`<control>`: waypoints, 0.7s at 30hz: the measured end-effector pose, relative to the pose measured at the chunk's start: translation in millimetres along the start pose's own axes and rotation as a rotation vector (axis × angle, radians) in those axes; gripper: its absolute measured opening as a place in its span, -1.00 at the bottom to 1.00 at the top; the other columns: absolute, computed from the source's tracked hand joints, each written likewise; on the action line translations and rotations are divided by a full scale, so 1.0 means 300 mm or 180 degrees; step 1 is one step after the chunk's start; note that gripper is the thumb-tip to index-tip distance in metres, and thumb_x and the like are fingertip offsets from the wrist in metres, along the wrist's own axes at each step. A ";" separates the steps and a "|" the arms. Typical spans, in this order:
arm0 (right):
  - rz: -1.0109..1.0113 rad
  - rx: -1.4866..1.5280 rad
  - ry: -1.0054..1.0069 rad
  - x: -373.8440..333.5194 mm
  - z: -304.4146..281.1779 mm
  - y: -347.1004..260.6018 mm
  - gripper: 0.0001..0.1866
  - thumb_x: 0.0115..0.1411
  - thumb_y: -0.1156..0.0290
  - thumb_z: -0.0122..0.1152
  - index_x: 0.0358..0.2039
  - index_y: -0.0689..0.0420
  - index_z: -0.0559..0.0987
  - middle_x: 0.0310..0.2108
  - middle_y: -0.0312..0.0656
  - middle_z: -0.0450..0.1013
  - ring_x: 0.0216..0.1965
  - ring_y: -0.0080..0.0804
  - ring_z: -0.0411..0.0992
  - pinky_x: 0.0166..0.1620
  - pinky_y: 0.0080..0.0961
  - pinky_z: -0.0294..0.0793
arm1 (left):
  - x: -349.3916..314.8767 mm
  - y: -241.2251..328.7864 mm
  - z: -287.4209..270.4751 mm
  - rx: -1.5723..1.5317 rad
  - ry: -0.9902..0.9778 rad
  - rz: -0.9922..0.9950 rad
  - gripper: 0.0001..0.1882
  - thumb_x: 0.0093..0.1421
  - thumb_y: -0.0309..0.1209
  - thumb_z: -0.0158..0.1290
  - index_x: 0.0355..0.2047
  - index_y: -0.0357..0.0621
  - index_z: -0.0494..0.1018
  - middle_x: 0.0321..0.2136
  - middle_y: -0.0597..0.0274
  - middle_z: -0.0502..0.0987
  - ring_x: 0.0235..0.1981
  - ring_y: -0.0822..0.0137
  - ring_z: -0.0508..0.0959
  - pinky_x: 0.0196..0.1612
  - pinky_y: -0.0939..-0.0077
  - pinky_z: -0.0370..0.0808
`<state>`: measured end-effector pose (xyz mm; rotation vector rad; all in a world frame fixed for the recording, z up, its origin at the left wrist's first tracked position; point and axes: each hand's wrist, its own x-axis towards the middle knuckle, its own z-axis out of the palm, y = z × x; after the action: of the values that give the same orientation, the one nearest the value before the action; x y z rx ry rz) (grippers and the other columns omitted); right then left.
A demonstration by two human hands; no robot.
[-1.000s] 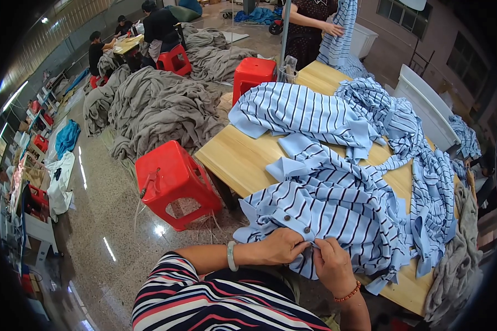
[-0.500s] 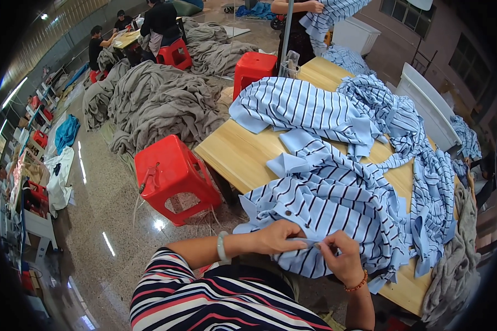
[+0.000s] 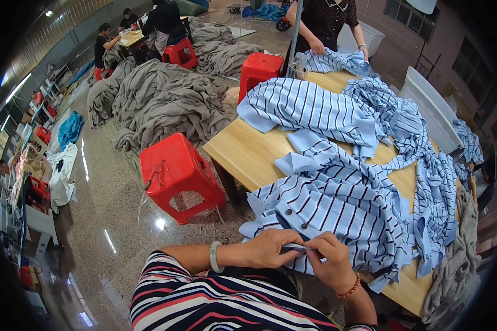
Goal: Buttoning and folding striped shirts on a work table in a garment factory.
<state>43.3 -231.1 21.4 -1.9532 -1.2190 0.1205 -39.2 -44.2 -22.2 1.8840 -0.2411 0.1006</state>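
Note:
A light blue knit garment with dark stripes (image 3: 342,212) lies bunched at the near edge of the wooden table (image 3: 254,151). Dark buttons show on its pale placket, close above my hands. My left hand (image 3: 270,246) pinches the placket edge between thumb and fingers. Right beside it, my right hand (image 3: 330,256) is closed on the same edge, its thumb and fingertips almost meeting the left ones. Whatever small part lies between the fingertips is hidden. Another striped garment (image 3: 309,107) lies folded farther back on the table.
More striped garments (image 3: 433,193) heap along the table's right side, near a white bin (image 3: 431,105). Left of the table stands a red stool (image 3: 174,171) with a small tool on it. Grey fabric piles (image 3: 165,105) cover the floor behind. Across the table a person (image 3: 328,27) handles another striped garment.
My hands have shifted slightly with the placket edge, and a second button now shows above them. The person across the table has lowered a striped garment onto the tabletop.

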 end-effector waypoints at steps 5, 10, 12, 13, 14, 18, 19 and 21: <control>-0.0543 -0.0540 0.0229 -0.011 0.018 -0.030 -0.81 -0.08 0.67 0.29 -0.40 0.17 0.57 -0.47 -0.15 0.46 -0.55 -0.23 0.47 -0.53 -0.44 0.44 | 0.000 -0.041 0.048 0.0761 0.0288 0.0231 -0.77 -0.05 -0.46 0.13 -0.33 -0.14 0.43 -0.47 0.07 0.50 -0.38 -0.01 0.54 -0.41 0.18 0.46; -0.0374 -0.0812 0.0206 -0.020 0.018 0.007 -0.83 -0.04 0.63 0.28 -0.39 0.17 0.52 -0.45 -0.17 0.46 -0.51 -0.20 0.47 -0.52 -0.39 0.43 | 0.033 -0.069 0.012 0.0480 -0.0279 -0.0318 -0.73 -0.01 -0.50 0.17 -0.24 -0.14 0.50 -0.34 0.13 0.58 -0.35 0.21 0.60 -0.29 0.43 0.51; -0.0151 -0.0751 0.0121 -0.013 0.011 0.016 -0.84 -0.01 0.63 0.25 -0.38 0.17 0.50 -0.43 -0.16 0.45 -0.50 -0.18 0.46 -0.50 -0.39 0.44 | 0.070 -0.144 -0.025 -0.1970 -0.0975 -0.1508 -0.71 0.08 -0.43 0.18 -0.16 -0.20 0.51 -0.25 0.16 0.59 -0.25 0.28 0.59 -0.11 0.45 0.50; -0.0074 -0.0655 0.0103 -0.011 0.009 0.021 -0.83 -0.01 0.63 0.24 -0.37 0.18 0.49 -0.42 -0.15 0.44 -0.49 -0.17 0.46 -0.50 -0.39 0.44 | 0.077 -0.146 -0.026 -0.2806 -0.0843 -0.1685 -0.73 0.13 -0.42 0.15 -0.16 -0.23 0.50 -0.24 0.17 0.59 -0.21 0.27 0.58 -0.05 0.43 0.48; -0.0039 -0.0583 0.0110 -0.005 0.007 0.022 -0.82 -0.01 0.64 0.24 -0.36 0.18 0.49 -0.41 -0.14 0.44 -0.49 -0.16 0.46 -0.49 -0.39 0.44 | 0.090 -0.135 -0.033 -0.3609 -0.0680 -0.1822 -0.74 0.17 -0.42 0.12 -0.15 -0.26 0.49 -0.22 0.17 0.58 -0.17 0.26 0.58 0.00 0.42 0.46; 0.0011 -0.0452 -0.0108 -0.003 -0.001 -0.003 -0.81 0.00 0.64 0.21 -0.34 0.17 0.48 -0.37 -0.12 0.44 -0.43 -0.13 0.47 -0.44 -0.37 0.47 | 0.083 -0.179 0.032 -0.4301 0.0163 -0.1988 -0.75 0.21 -0.35 0.13 -0.19 -0.28 0.50 -0.31 0.16 0.60 -0.37 0.40 0.58 -0.28 0.58 0.52; 0.0051 -0.0476 -0.0193 -0.012 0.002 0.007 -0.81 0.00 0.64 0.19 -0.33 0.16 0.49 -0.37 -0.13 0.44 -0.41 -0.13 0.48 -0.42 -0.36 0.48 | 0.087 -0.204 0.045 -0.4145 0.0504 -0.2173 -0.79 0.19 -0.33 0.16 -0.27 -0.23 0.52 -0.43 0.18 0.59 -0.46 0.40 0.57 -0.38 0.57 0.51; -0.0009 -0.0519 -0.0074 -0.021 0.012 0.024 -0.79 -0.02 0.64 0.20 -0.33 0.15 0.49 -0.40 -0.13 0.44 -0.44 -0.14 0.47 -0.44 -0.35 0.47 | 0.102 -0.205 0.072 -0.3596 0.0847 -0.2095 -0.84 0.17 -0.35 0.19 -0.35 -0.18 0.54 -0.53 0.26 0.58 -0.53 0.45 0.54 -0.44 0.60 0.48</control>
<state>43.3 -235.5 11.9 -2.0952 -1.2811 0.0436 2.8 -49.5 -80.5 0.7340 0.4424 -0.2027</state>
